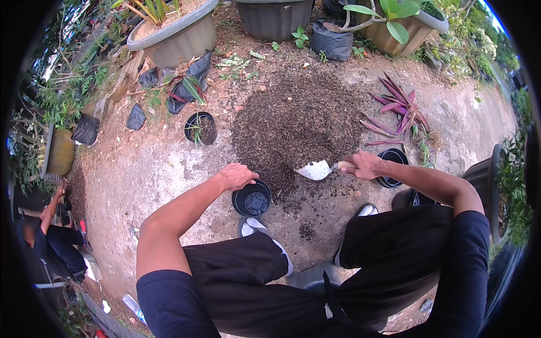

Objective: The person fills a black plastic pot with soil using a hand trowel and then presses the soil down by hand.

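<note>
My left hand (pixel 237 176) is closed on the rim of a small black plastic pot (pixel 252 198), tipped so that its bare bottom with drainage holes shows. In my right hand (pixel 365 166) is the handle of a hand trowel (pixel 314 170). Its pale blade points left and touches the near edge of a wide heap of dark, crumbly potting soil (pixel 298 118). The blade's tip is partly hidden by soil. Just behind my right wrist stands another black pot (pixel 394 163), partly covered by my forearm.
Uprooted purple-leaved plants (pixel 400 107) lie right of the heap. A potted seedling (pixel 201 129) stands to its left. Large planters (pixel 180 42) line the back, with a black grow bag (pixel 332 42) among them. At far left another person (pixel 53 236) sits low.
</note>
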### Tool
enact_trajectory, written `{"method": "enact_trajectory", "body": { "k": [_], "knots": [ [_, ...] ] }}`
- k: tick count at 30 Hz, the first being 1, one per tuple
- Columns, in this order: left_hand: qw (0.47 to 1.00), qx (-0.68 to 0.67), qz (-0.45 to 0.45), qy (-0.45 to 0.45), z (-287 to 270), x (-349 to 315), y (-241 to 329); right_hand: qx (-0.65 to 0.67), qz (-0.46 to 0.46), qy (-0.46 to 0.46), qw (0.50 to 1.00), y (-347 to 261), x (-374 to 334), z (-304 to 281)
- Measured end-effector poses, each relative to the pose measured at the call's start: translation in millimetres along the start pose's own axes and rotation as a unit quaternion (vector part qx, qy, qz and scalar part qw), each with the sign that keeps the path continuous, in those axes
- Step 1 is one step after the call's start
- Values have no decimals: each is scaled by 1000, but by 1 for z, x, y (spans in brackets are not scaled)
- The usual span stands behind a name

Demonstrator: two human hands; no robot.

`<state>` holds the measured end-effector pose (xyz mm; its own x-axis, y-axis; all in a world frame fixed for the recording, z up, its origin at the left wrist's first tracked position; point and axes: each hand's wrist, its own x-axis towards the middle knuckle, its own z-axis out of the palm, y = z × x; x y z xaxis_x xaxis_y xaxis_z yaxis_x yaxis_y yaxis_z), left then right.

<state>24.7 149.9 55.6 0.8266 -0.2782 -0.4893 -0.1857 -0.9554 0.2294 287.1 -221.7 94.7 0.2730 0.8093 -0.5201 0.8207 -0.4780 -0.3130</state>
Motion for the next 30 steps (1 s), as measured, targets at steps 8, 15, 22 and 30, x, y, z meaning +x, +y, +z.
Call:
{"method": "enact_trajectory", "body": {
  "k": [8, 15, 22, 30],
  "knots": [
    [1000, 8, 10, -4, -10, 13, 9, 34, -23, 22, 999, 1, 1, -13],
    [1000, 4, -4, -20, -9, 11, 10, -55, -26, -120, 991, 1, -20, 13],
    [1000, 1, 14, -13, -10, 15, 9, -77, 8, -111, 991, 22, -2, 28],
    [1000, 9, 15, 0, -6, 17, 8, -99, 16, -45, 994, 5, -5, -5]
  ]
}}
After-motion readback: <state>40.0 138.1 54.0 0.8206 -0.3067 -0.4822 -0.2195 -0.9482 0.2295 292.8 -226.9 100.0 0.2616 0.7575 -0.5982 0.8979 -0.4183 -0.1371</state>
